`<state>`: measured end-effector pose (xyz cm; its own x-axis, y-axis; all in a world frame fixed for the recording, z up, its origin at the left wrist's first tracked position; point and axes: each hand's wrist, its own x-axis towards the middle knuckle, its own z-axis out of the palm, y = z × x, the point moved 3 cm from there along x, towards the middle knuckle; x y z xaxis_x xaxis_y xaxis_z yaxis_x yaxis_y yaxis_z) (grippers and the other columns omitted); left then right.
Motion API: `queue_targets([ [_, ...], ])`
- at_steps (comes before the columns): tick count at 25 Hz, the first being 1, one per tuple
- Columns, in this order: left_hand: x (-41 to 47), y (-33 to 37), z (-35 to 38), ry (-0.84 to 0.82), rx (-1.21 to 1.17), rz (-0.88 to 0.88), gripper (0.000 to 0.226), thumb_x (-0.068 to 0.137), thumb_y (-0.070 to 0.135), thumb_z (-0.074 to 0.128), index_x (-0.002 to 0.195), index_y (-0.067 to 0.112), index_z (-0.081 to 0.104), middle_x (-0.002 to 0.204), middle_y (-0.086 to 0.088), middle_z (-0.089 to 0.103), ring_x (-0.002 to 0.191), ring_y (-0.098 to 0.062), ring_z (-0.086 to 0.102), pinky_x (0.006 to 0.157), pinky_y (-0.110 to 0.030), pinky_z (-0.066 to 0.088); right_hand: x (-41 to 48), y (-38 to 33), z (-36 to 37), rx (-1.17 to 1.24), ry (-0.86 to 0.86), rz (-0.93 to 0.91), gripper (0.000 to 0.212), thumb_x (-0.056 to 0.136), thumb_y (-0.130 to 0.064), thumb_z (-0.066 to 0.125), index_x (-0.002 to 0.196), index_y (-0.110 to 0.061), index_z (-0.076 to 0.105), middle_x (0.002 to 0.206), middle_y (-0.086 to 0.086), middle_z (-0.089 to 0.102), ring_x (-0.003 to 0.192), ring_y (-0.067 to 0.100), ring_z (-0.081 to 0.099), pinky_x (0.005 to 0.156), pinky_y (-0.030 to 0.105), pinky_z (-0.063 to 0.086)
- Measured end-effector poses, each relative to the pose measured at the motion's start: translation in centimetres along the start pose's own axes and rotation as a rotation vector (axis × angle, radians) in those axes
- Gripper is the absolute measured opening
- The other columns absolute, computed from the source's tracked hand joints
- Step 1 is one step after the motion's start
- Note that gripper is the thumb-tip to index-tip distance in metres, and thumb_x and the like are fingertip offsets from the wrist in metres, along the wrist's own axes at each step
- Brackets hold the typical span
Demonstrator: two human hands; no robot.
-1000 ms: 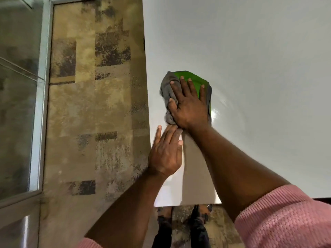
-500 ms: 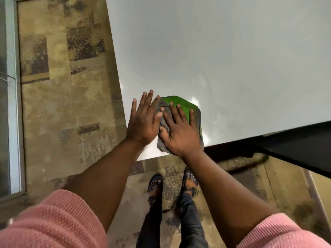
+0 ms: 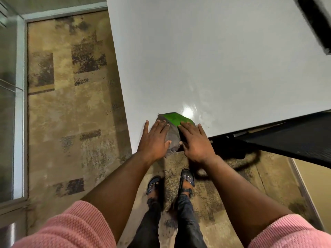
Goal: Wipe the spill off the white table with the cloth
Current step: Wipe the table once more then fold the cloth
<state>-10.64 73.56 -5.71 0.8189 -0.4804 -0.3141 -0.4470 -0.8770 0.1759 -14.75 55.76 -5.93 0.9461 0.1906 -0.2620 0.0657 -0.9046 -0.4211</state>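
Note:
A green and grey cloth [image 3: 173, 119] lies bunched at the near left corner of the white table [image 3: 206, 59], its near edge hanging slightly over the table edge. My left hand [image 3: 154, 140] presses flat on the grey part, fingers spread. Beside it, my right hand [image 3: 195, 142] presses flat on the green and dark part. Just beyond the cloth a wet sheen [image 3: 188, 110] with faint streaks shines on the tabletop.
A black mesh chair [image 3: 295, 140] sits under the table's near edge at the right. A dark object [image 3: 315, 20] lies at the table's far right. A glass partition [image 3: 10, 104] borders the patterned carpet [image 3: 71, 113] at the left. My sandalled feet [image 3: 154, 185] stand below the corner.
The cloth has been drawn from further in on the table to its near corner. My left hand moved from the bare table onto the cloth beside my right hand.

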Motion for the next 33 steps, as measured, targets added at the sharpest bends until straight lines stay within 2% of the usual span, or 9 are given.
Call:
queue_targets([
  [2,0.6,0.3,-0.3,-0.033,-0.008,-0.011,0.074,0.101,0.048,0.051,0.162,0.017,0.023,0.171,-0.004,0.023,0.160,-0.021,0.016,0.129,-0.055,0.001,-0.4,0.5,0.3,-0.019,-0.030,0.021,0.071,0.097,-0.031,0.061,0.162,-0.017,0.034,0.171,0.004,0.030,0.159,0.027,0.023,0.130,0.052,0.005],
  [5,1.0,0.5,-0.8,-0.002,-0.040,0.000,0.064,0.096,0.044,0.061,0.153,0.020,0.041,0.160,0.000,0.041,0.150,-0.019,0.036,0.126,-0.049,0.011,-1.3,0.4,0.5,-0.035,0.022,0.062,0.065,0.089,-0.020,0.073,0.150,-0.018,0.052,0.160,0.005,0.047,0.148,0.028,0.042,0.127,0.048,0.021],
  [8,0.9,1.4,-0.9,0.046,-0.050,0.010,0.038,0.097,0.035,0.060,0.133,0.022,0.059,0.142,0.001,0.056,0.133,-0.019,0.050,0.119,-0.043,0.019,-2.5,-0.2,0.3,-0.092,0.137,0.085,0.042,0.079,-0.009,0.075,0.120,-0.019,0.070,0.125,0.004,0.069,0.110,0.028,0.061,0.100,0.039,0.045],
  [12,1.0,3.0,-1.6,0.017,-0.048,0.033,0.025,0.099,0.029,0.056,0.121,0.021,0.065,0.129,-0.001,0.063,0.123,-0.022,0.055,0.116,-0.042,0.023,-2.9,-0.2,-1.6,-0.139,0.065,0.140,0.025,0.079,-0.008,0.068,0.101,-0.021,0.070,0.099,0.002,0.067,0.092,0.028,0.059,0.087,0.038,0.042],
  [16,1.2,5.0,-3.2,-0.079,-0.029,0.109,0.024,0.098,0.028,0.059,0.121,0.021,0.062,0.119,-0.002,0.069,0.110,-0.023,0.064,0.113,-0.043,0.026,-3.8,0.0,-4.6,-0.109,-0.007,0.240,0.013,0.084,-0.014,0.062,0.091,-0.025,0.061,0.091,-0.001,0.064,0.084,0.025,0.057,0.094,0.039,0.044],
  [19,1.1,6.9,-5.2,-0.051,-0.139,0.144,0.020,0.101,0.031,0.054,0.117,0.020,0.061,0.115,-0.001,0.069,0.107,-0.027,0.063,0.103,-0.040,0.031,-5.7,0.8,-6.6,-0.045,0.047,0.341,0.020,0.086,-0.017,0.060,0.103,-0.027,0.061,0.098,-0.003,0.068,0.094,0.027,0.060,0.100,0.040,0.042],
  [23,0.8,8.4,-10.1,-0.037,-0.363,0.125,0.027,0.097,0.037,0.060,0.121,0.025,0.060,0.103,0.001,0.067,0.112,-0.031,0.045,0.084,-0.035,0.033,-8.5,1.0,-11.1,0.050,0.224,0.404,0.023,0.089,-0.020,0.061,0.111,-0.028,0.063,0.098,-0.002,0.074,0.102,0.028,0.056,0.096,0.034,0.033],
  [26,0.6,9.3,-14.3,-0.001,-0.347,0.209,0.027,0.095,0.037,0.062,0.120,0.025,0.061,0.099,0.001,0.068,0.114,-0.031,0.042,0.083,-0.036,0.037,-9.8,0.1,-14.9,-0.029,0.309,0.407,0.019,0.089,-0.023,0.065,0.107,-0.026,0.069,0.097,0.001,0.076,0.101,0.028,0.063,0.102,0.035,0.029],
  [33,0.4,11.9,-22.7,0.128,-0.245,0.402,0.021,0.090,0.033,0.069,0.110,0.027,0.071,0.100,0.003,0.073,0.107,-0.025,0.058,0.085,-0.038,0.052,-12.5,-2.0,-22.0,-0.087,0.543,0.396,0.029,0.087,-0.019,0.069,0.114,-0.028,0.075,0.109,-0.005,0.070,0.106,0.022,0.062,0.108,0.036,0.024],
])
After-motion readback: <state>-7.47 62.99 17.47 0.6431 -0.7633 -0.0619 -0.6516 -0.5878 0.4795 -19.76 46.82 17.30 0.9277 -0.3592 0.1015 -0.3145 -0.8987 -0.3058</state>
